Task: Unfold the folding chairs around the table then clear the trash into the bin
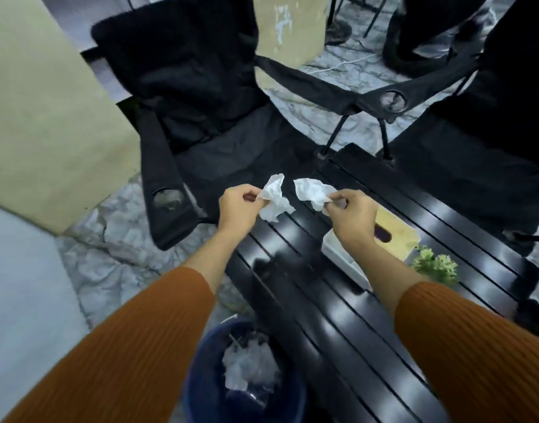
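Note:
My left hand pinches a crumpled white tissue above the near-left corner of the black slatted table. My right hand holds a second crumpled white tissue just to the right of the first. Below my arms, on the floor beside the table, stands a dark blue bin with white crumpled paper inside. An unfolded black folding chair stands beyond the table at the left. Another black folding chair stands unfolded at the right.
A white and yellow tissue box lies on the table under my right wrist, with a small green plant beside it. A beige pillar rises at the left. The floor is grey marble, with cables and dark legs at the top right.

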Demonstrator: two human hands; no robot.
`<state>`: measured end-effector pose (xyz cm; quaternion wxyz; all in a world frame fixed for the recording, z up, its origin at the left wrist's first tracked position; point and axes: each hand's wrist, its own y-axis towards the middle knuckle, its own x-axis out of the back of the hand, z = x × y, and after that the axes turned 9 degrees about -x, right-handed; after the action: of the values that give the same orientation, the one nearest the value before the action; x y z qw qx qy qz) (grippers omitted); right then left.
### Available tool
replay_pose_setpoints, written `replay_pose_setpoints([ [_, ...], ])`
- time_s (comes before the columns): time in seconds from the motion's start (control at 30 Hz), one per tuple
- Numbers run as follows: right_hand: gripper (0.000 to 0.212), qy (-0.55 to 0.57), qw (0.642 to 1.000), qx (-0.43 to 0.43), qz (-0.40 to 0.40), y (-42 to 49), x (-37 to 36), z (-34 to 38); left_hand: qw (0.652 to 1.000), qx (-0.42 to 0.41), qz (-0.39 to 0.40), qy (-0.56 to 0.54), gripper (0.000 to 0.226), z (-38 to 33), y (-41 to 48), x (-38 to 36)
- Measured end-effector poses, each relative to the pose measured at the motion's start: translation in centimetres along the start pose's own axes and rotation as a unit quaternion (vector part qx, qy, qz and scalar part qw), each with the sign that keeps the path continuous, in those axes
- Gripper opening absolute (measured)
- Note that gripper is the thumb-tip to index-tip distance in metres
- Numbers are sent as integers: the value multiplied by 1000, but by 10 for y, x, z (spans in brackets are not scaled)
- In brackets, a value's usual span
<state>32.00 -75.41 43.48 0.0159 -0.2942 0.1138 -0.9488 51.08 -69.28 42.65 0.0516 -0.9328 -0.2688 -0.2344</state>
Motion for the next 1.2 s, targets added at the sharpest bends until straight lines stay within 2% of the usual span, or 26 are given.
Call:
replay_pose_setpoints([
  [0.2,15,18,998,-7,64,-113,-55,8,997,49,-66,-14,11,37,-81,95],
  [0.37,12,2,991,-26,129,-189,-88,-32,981,143,-126,-44,6,94,-168,124],
  [0.6,11,-76,975,-100,185,-247,-108,-121,942,274,-186,-56,15,170,-292,81],
  [0.7,12,-95,965,-132,204,-256,-112,-153,930,306,-194,-60,17,188,-324,53],
  [0.87,11,-133,957,-137,218,-262,-114,-184,907,354,-222,-63,15,203,-358,14],
  [0.93,14,-138,951,-150,234,-260,-117,-190,899,378,-213,-67,14,214,-365,2],
  [1.0,28,-144,937,-169,270,-260,-120,-199,890,403,-191,-90,15,224,-370,-8],
  [1.07,41,-152,927,-171,298,-260,-120,-205,873,447,-154,-119,45,232,-376,-16],
  [1.13,40,-158,924,-158,311,-258,-119,-198,867,466,-132,-120,56,233,-376,-13],
  [1.2,32,-173,923,-135,317,-265,-110,-191,872,457,-135,-117,48,219,-382,-11],
])
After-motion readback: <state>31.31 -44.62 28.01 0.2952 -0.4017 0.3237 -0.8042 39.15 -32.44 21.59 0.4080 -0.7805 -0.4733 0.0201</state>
